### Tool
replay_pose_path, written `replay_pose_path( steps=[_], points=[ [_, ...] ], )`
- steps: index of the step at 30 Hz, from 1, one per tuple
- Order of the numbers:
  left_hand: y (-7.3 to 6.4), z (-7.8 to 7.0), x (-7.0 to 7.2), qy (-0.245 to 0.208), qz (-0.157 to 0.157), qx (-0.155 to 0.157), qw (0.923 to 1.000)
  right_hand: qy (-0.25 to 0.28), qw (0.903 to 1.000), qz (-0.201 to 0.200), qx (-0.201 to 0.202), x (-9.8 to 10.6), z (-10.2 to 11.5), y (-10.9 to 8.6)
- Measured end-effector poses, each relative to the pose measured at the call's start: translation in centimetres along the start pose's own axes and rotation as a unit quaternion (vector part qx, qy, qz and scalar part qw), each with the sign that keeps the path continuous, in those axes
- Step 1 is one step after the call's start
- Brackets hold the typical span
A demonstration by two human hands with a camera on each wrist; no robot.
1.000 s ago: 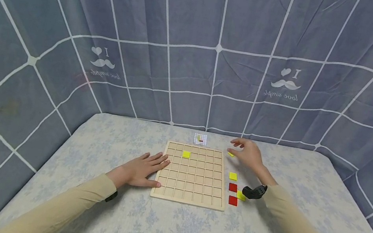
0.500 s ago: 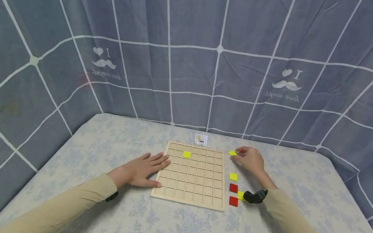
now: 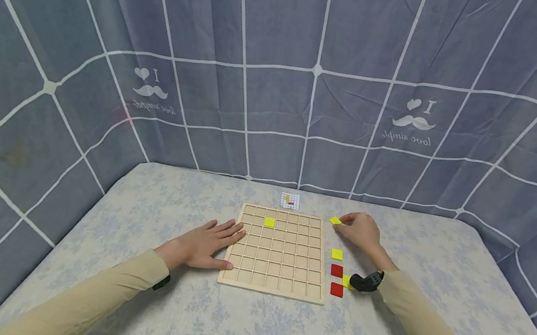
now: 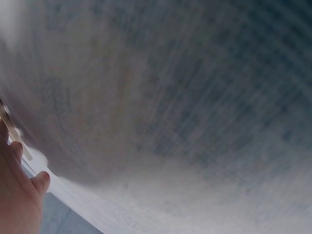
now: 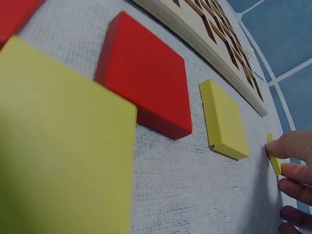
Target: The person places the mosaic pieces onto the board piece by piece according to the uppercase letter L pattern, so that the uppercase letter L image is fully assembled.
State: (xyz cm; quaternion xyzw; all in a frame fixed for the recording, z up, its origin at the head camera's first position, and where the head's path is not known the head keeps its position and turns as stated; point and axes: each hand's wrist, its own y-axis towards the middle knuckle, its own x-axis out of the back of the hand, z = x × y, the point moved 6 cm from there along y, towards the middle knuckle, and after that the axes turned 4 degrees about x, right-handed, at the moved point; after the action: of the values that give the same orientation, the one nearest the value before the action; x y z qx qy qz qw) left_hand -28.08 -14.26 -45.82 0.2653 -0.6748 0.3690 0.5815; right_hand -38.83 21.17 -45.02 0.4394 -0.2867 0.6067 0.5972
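Note:
My left hand (image 3: 208,244) lies flat with spread fingers on the left edge of a wooden grid board (image 3: 281,260). One yellow tile sits in a cell near the board's top left (image 3: 269,222). Beyond the board's upper right corner, my right hand (image 3: 361,230) pinches a yellow square tile (image 3: 335,220) between thumb and fingers. The right wrist view shows that pinched tile (image 5: 273,155) tilted on edge, close to the cloth. In the left wrist view only part of the left hand (image 4: 22,195) shows at the lower left.
Right of the board lie a yellow tile (image 3: 336,254), a red tile (image 3: 337,270), another red tile (image 3: 336,290) and a yellow tile (image 3: 347,282) partly behind the wristband. A small printed grid card (image 3: 290,201) lies behind the board. A tile-patterned curtain (image 3: 277,106) surrounds the table.
My right hand has drawn slightly back toward me, and the yellow tile it pinches now shows more fully. The left hand stays on the board's edge.

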Motion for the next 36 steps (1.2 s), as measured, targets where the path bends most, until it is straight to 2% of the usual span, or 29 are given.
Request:
replay_pose_path(
  steps=[10,17,26,36],
  points=[
    [0.0,-0.1,0.0,0.004,-0.004,-0.003,1.0,0.002,0.9998,-0.008,0.018,0.1,0.1,-0.3],
    [0.0,-0.1,0.1,-0.002,-0.002,0.0,1.0,0.012,0.999,-0.02,0.037,0.3,1.0,-0.5],
    [0.0,-0.2,0.1,-0.001,-0.007,-0.001,1.0,0.024,0.9971,-0.028,0.066,0.0,3.3,-0.8],
    [-0.1,-0.1,0.1,0.001,-0.007,-0.001,1.0,0.062,0.9936,-0.011,0.094,-1.3,7.0,-1.1]
  ],
)
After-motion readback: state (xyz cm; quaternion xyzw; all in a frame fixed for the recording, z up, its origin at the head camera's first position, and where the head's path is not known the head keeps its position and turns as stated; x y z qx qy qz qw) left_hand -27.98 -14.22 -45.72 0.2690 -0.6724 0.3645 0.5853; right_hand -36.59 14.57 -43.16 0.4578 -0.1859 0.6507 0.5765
